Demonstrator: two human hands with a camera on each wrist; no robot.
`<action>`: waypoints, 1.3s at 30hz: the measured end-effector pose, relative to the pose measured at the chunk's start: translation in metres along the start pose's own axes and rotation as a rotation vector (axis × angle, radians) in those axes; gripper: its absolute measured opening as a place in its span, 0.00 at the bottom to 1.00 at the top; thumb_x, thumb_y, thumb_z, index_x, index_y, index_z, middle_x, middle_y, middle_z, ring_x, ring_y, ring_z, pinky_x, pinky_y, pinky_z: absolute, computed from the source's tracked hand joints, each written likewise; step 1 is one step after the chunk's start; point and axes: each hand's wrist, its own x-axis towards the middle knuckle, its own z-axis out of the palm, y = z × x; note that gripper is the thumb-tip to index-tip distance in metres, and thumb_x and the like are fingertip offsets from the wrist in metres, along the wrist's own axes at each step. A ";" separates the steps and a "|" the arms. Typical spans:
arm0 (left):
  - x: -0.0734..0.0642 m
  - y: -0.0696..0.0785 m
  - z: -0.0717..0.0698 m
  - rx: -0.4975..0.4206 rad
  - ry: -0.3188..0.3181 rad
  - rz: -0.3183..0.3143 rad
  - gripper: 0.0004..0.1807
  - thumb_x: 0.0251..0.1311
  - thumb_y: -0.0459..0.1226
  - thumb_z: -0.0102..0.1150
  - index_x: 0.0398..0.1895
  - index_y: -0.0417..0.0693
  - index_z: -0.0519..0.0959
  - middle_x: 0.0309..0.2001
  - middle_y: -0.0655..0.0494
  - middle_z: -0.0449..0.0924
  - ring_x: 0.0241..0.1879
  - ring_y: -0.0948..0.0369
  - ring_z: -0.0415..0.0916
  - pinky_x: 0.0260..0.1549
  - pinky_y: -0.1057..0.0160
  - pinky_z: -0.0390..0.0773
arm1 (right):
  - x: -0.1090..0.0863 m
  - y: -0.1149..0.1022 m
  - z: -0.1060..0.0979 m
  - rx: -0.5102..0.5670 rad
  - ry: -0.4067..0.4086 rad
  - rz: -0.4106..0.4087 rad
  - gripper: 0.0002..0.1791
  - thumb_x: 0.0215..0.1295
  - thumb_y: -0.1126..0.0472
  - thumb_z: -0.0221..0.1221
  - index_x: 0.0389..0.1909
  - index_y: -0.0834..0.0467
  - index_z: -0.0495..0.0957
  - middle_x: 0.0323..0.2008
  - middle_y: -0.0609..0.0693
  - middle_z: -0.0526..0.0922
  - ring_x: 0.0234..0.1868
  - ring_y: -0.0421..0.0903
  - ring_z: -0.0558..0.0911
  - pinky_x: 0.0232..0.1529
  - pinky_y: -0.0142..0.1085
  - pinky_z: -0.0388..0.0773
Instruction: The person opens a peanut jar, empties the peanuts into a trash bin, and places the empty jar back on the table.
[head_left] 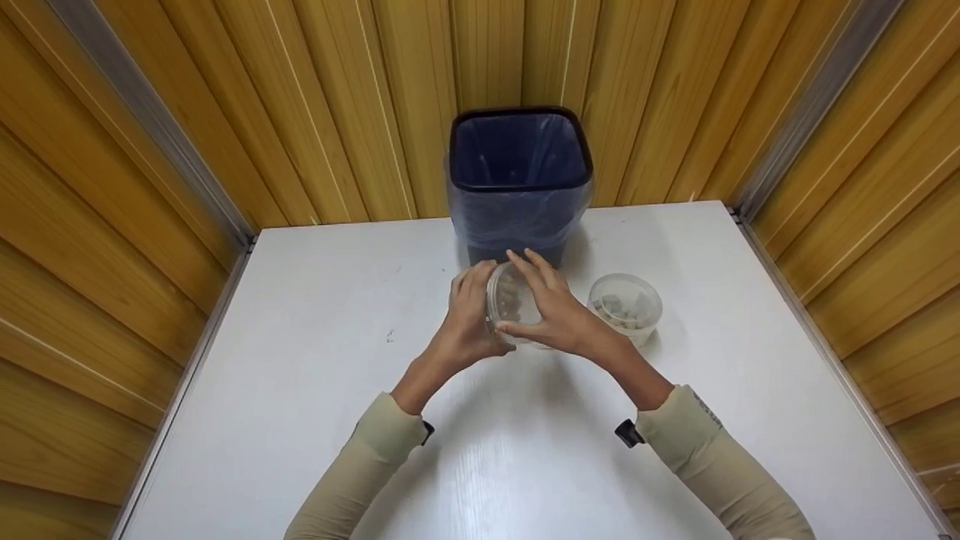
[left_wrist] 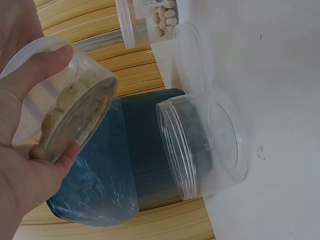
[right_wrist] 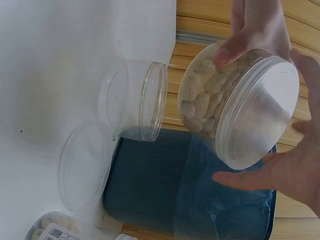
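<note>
A clear round jar (right_wrist: 205,97) holding tan, nut-like pieces is tilted in the air, its ridged, whitish lid end (right_wrist: 265,115) uppermost. My left hand (head_left: 469,315) grips the jar's body from the left. On the other side, my right hand (head_left: 559,311) spreads long, fairly straight fingers around the lid end. Its thumb (right_wrist: 240,180) lies just off the rim in the right wrist view; whether the other fingers touch is hidden. Below the held jar stands a lidless clear jar (left_wrist: 225,145), with nothing visible inside. Against its side leans or lies a clear round lid (left_wrist: 192,60).
A labelled clear container (head_left: 637,330) with pale pieces stands on the white table (head_left: 337,322) to the right. Behind the hands is a dark bin (head_left: 521,187) lined with a blue bag. Wood-look panels (head_left: 405,112) enclose the table's back and sides.
</note>
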 end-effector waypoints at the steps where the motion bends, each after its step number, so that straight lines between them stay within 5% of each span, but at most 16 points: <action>1: -0.001 0.001 0.001 0.015 0.008 -0.001 0.73 0.22 0.39 0.91 0.76 0.39 0.53 0.74 0.41 0.58 0.73 0.45 0.52 0.70 0.45 0.63 | 0.001 -0.002 0.001 0.026 0.006 0.041 0.59 0.60 0.38 0.69 0.83 0.49 0.43 0.80 0.63 0.42 0.79 0.66 0.48 0.71 0.66 0.57; 5: -0.003 0.005 0.002 0.093 0.030 0.019 0.73 0.22 0.37 0.91 0.76 0.38 0.53 0.74 0.41 0.57 0.73 0.44 0.51 0.70 0.45 0.62 | 0.005 -0.008 0.002 0.079 0.031 0.143 0.62 0.59 0.37 0.69 0.82 0.53 0.41 0.78 0.66 0.46 0.78 0.64 0.53 0.72 0.62 0.58; 8: -0.004 0.007 0.002 0.123 0.035 0.029 0.73 0.22 0.38 0.91 0.76 0.38 0.53 0.74 0.41 0.56 0.73 0.44 0.52 0.70 0.46 0.62 | 0.007 -0.011 0.003 0.083 0.056 0.145 0.62 0.57 0.40 0.71 0.82 0.57 0.44 0.77 0.67 0.49 0.76 0.64 0.55 0.72 0.61 0.60; 16: 0.001 0.006 -0.001 0.092 0.035 0.031 0.74 0.22 0.42 0.91 0.75 0.38 0.51 0.73 0.40 0.57 0.72 0.45 0.53 0.70 0.48 0.62 | 0.009 -0.010 0.003 -0.006 0.086 0.016 0.57 0.51 0.47 0.76 0.78 0.57 0.56 0.73 0.65 0.57 0.71 0.65 0.62 0.68 0.61 0.64; 26: 0.003 0.000 -0.003 0.038 0.033 0.063 0.67 0.30 0.44 0.87 0.74 0.33 0.54 0.70 0.38 0.61 0.71 0.45 0.56 0.70 0.46 0.59 | 0.013 -0.002 -0.003 -0.131 0.014 -0.123 0.57 0.46 0.43 0.77 0.76 0.51 0.59 0.74 0.62 0.57 0.72 0.66 0.60 0.66 0.63 0.66; 39: 0.000 -0.001 -0.011 -0.163 -0.078 -0.039 0.69 0.28 0.44 0.89 0.75 0.41 0.53 0.72 0.44 0.59 0.73 0.47 0.52 0.72 0.46 0.57 | 0.011 0.002 -0.012 -0.242 -0.054 -0.291 0.59 0.43 0.46 0.78 0.77 0.48 0.58 0.74 0.58 0.57 0.73 0.60 0.58 0.65 0.58 0.71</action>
